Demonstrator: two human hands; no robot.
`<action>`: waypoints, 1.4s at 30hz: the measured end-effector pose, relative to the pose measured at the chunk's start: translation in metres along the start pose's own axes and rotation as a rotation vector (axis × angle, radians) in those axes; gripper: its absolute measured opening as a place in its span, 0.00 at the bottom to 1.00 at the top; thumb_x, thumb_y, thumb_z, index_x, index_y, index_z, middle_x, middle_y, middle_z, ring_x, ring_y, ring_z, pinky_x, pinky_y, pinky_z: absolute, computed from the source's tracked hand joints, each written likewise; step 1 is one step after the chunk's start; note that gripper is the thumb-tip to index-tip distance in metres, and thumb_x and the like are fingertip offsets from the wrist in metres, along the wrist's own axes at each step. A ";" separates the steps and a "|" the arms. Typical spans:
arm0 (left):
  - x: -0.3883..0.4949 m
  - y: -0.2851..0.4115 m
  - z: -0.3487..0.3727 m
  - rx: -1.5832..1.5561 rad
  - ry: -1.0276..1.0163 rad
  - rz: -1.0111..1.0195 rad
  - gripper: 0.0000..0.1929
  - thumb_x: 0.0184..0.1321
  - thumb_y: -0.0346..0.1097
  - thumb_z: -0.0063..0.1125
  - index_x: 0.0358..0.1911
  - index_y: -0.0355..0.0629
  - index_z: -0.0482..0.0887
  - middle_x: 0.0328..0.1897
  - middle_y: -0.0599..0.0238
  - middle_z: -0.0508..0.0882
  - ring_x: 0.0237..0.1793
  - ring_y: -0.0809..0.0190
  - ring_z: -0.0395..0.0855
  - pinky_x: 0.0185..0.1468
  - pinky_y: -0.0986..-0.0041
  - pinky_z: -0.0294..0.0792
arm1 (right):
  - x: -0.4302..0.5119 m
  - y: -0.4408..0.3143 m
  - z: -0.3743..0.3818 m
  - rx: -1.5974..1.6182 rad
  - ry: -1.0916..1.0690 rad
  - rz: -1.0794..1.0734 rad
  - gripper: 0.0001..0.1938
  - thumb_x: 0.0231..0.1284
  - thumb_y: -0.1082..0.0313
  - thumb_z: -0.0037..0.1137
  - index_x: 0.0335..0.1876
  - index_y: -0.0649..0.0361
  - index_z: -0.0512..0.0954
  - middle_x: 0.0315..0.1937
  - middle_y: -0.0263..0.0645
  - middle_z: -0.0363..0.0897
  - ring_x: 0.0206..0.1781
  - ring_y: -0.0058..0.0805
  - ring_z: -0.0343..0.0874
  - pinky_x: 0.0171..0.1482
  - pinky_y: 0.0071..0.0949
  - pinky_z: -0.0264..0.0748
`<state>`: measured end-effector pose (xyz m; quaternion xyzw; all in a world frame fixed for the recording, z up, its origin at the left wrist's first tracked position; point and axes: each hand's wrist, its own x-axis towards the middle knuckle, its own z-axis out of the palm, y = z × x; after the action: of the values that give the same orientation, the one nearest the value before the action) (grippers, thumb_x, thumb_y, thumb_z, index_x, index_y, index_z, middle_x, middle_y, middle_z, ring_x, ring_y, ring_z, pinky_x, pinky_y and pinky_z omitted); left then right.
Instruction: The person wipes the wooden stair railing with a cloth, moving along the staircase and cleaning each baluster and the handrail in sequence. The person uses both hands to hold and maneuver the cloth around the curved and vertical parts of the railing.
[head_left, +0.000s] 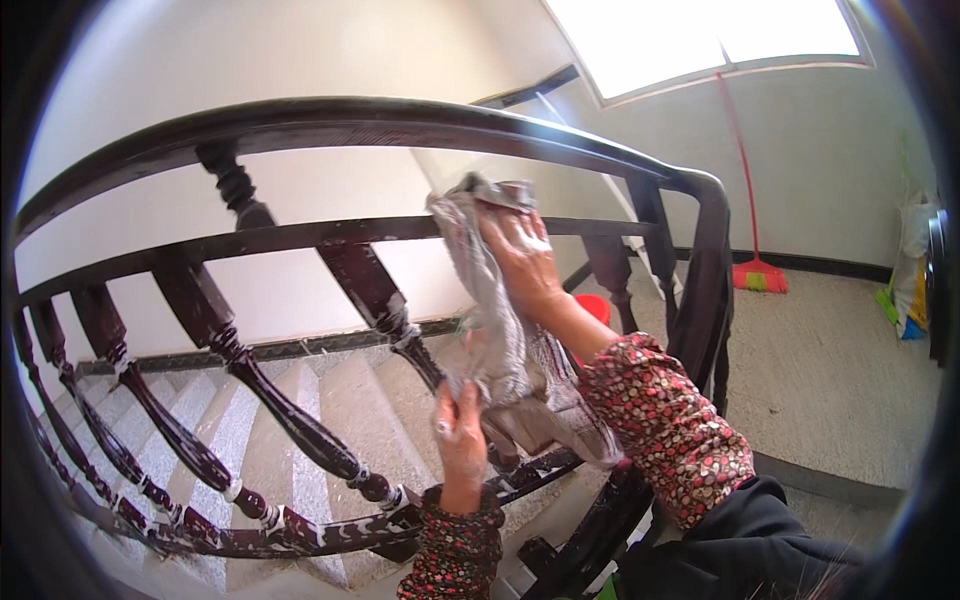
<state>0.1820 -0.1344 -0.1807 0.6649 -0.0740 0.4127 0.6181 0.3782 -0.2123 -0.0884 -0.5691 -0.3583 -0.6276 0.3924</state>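
Note:
My right hand (521, 259) presses a damp-looking grey striped cloth (499, 345) over the middle rail (292, 237) of a dark wooden stair balustrade. White suds show on its fingers, and the cloth hangs down from there in folds. Lower down, my left hand (459, 446) has its fingers closed at a turned baluster (420, 358), beside the cloth's hanging part. Fingers and cloth partly hide that baluster. White foam streaks the other balusters (292, 420) and the bottom rail (345, 534). The handrail (360, 120) curves above both hands.
Stone steps (285, 405) descend behind the balusters. A red bucket (594, 307) is partly hidden behind my right forearm. On the landing floor (825, 360), a red broom (759, 274) leans below the bright window (712, 37). Bags (911, 262) stand at the far right.

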 end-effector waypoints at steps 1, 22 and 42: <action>-0.007 -0.006 -0.001 0.101 0.003 -0.073 0.13 0.70 0.36 0.47 0.51 0.34 0.75 0.46 0.66 0.80 0.46 0.70 0.74 0.52 0.78 0.66 | -0.005 0.005 -0.005 -0.035 -0.001 -0.005 0.27 0.52 0.71 0.50 0.63 0.62 0.67 0.57 0.52 0.70 0.62 0.50 0.68 0.68 0.48 0.57; 0.006 0.081 -0.050 -0.032 0.241 0.339 0.17 0.69 0.33 0.44 0.56 0.31 0.72 0.52 0.56 0.79 0.50 0.62 0.77 0.56 0.72 0.66 | 0.150 -0.105 0.033 0.447 -0.469 -0.130 0.15 0.61 0.57 0.47 0.40 0.62 0.74 0.33 0.51 0.80 0.40 0.49 0.81 0.44 0.44 0.76; 0.006 0.004 0.031 0.140 -0.140 -0.017 0.09 0.66 0.30 0.53 0.46 0.35 0.78 0.43 0.68 0.81 0.41 0.72 0.74 0.49 0.80 0.65 | -0.001 0.142 -0.056 -0.013 -0.520 0.475 0.22 0.57 0.50 0.45 0.35 0.64 0.81 0.31 0.58 0.81 0.37 0.54 0.82 0.46 0.45 0.75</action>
<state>0.1973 -0.1606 -0.1704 0.7343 -0.0825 0.3641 0.5669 0.4818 -0.3238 -0.0946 -0.7798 -0.3000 -0.3552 0.4192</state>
